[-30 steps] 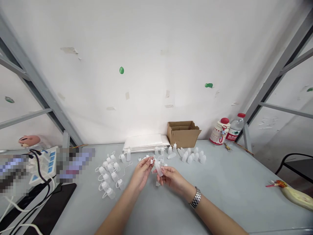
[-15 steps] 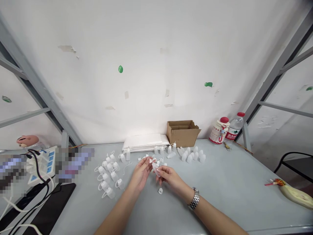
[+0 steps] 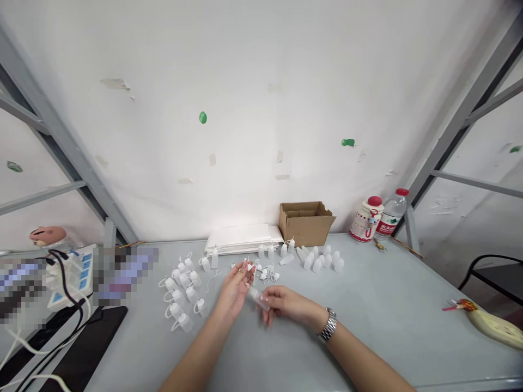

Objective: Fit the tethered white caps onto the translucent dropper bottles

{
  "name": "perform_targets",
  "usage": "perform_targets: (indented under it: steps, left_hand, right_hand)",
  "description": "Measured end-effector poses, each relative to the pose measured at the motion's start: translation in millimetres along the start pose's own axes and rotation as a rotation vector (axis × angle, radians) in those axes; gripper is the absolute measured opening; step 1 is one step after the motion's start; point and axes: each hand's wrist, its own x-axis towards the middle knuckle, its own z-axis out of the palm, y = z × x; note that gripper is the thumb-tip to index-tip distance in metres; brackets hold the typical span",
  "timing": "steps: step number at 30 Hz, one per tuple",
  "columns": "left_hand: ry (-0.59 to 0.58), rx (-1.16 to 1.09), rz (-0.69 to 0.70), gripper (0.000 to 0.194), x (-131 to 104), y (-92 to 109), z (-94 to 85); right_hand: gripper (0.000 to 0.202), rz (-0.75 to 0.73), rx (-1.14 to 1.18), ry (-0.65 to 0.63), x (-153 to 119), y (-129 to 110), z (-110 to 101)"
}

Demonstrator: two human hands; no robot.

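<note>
My left hand (image 3: 236,288) is closed on a small white cap with a thin strap, near the middle of the grey table (image 3: 327,332). Just right of it, my right hand (image 3: 280,305) grips a translucent small bottle (image 3: 259,298), tilted and slightly blurred, its neck toward my left hand. Behind the hands lies a loose pile of white caps (image 3: 267,273). Several capped bottles (image 3: 185,322) stand in rows at the left. A group of uncapped bottles (image 3: 317,265) stands at the back right.
An open cardboard box (image 3: 308,228) and flat white packages (image 3: 241,238) sit against the wall. A decorated jar (image 3: 366,220) and a red-capped water bottle (image 3: 392,215) stand at the back right. A power strip (image 3: 75,275), cables and a black slab (image 3: 87,345) are at left.
The bottle in my right hand has moved down and away from my left fingers and tilted more. The loose cap seen below the hands is no longer visible.
</note>
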Motion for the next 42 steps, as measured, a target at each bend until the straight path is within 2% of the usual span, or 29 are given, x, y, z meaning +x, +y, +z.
perform_targets:
  steps: [2,4,14,21,27,35,42]
  left_hand:
    - [0.025,-0.003,0.013,0.010,0.3,0.5,-0.2]
    - [0.045,0.020,0.012,0.010,0.4,0.3,-0.2]
    - [-0.144,0.194,0.000,0.021,-6.3,-10.2,3.6]
    - [-0.139,0.332,0.107,0.026,-8.9,-5.8,7.3]
    - [-0.220,0.324,0.101,0.025,-7.8,-4.7,6.6]
    - [-0.252,0.445,0.145,0.027,-9.4,-0.8,9.0]
    - [-0.110,0.559,0.231,0.021,-7.1,-1.0,5.9]
  right_hand:
    - [0.036,-0.124,0.052,0.194,5.3,-0.3,-1.1]
    - [0.038,-0.195,0.112,0.278,7.6,-2.6,-1.5]
    - [0.040,-0.190,0.098,0.293,10.7,2.1,6.9]
    - [0.039,-0.236,0.082,0.382,9.6,1.1,8.4]
    - [0.034,-0.161,0.361,0.201,5.1,-1.4,8.2]
    - [0.037,-0.183,0.352,0.250,7.4,-0.1,5.5]
    - [0.041,-0.166,0.380,0.207,6.5,0.5,5.2]
